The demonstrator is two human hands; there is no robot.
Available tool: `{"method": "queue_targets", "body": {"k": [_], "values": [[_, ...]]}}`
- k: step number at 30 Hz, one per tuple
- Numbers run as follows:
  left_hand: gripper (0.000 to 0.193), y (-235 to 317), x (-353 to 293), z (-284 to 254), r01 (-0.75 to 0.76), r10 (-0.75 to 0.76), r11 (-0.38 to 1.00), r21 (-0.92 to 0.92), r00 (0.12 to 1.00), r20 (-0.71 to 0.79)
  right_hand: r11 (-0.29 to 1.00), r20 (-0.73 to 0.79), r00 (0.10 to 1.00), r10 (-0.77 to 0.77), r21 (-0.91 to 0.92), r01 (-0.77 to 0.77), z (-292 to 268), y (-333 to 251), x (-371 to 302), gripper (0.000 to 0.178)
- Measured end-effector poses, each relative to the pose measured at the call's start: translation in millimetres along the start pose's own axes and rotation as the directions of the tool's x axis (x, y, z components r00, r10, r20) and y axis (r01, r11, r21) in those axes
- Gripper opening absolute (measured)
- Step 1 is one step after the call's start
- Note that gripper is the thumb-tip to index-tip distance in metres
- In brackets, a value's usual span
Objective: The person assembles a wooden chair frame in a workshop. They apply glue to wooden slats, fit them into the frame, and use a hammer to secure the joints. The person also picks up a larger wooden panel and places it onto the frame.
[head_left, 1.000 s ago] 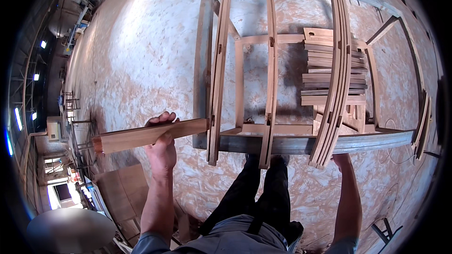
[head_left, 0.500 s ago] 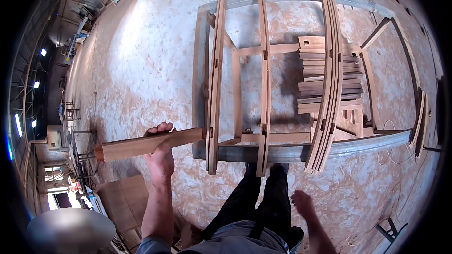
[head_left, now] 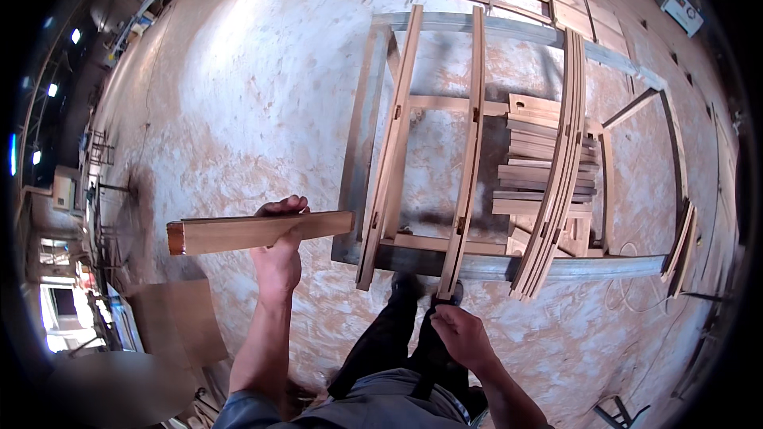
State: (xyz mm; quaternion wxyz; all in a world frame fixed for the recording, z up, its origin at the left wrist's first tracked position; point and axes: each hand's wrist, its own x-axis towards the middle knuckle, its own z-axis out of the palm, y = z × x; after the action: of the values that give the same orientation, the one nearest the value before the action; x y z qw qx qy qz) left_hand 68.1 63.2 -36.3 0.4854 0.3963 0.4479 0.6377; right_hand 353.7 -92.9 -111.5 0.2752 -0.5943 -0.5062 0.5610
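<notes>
Running left-right (slightly aslant): board (head_left: pixel 218 235)

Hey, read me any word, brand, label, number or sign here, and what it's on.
None are readable.
I make out no lettering on the wooden piece in the left hand or the wooden strips.
Any markings on the boxy machine at upper right are too small to read.

We've got one straight, light brown length of wood (head_left: pixel 226 235) in our left hand (head_left: pixel 277 264), held near its middle and lying pretty much crosswise. Its left end is reddish-brown, the right end overlaps the gray frame (head_left: pixel 604 268) from here, can't tell if they're touching.
</notes>
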Motion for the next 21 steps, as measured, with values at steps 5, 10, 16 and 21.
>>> {"method": "queue_targets", "body": {"k": [5, 10, 16, 21], "values": [[0.04, 3, -2, 11, 0.105, -0.154, 0.902, -0.419, 0.984, -0.084, 0.943, 0.11, 0.991, 0.077, 0.314, -0.108, 26, -36, 21, 0.032], [0.047, -25, -28, 24, 0.35, -0.448, 0.673, -0.652, 0.894, 0.017, 0.862, 0.072, 0.994, -0.081, 0.506, 0.034, 61, -58, 62, 0.049], [0.05, -44, -59, 52, 0.603, -0.636, 0.521, -0.604, 0.746, 0.197, 0.315, -0.032, 0.999, -0.025, 0.948, 0.038, 71, -88, 81, 0.062], [0.041, -60, -64, 54, 0.76, -0.695, 0.592, -0.27, 0.65, 0.306, 0.166, -0.16, 0.979, 0.123, 0.976, 0.139, 57, -100, 92, 0.051]]}}
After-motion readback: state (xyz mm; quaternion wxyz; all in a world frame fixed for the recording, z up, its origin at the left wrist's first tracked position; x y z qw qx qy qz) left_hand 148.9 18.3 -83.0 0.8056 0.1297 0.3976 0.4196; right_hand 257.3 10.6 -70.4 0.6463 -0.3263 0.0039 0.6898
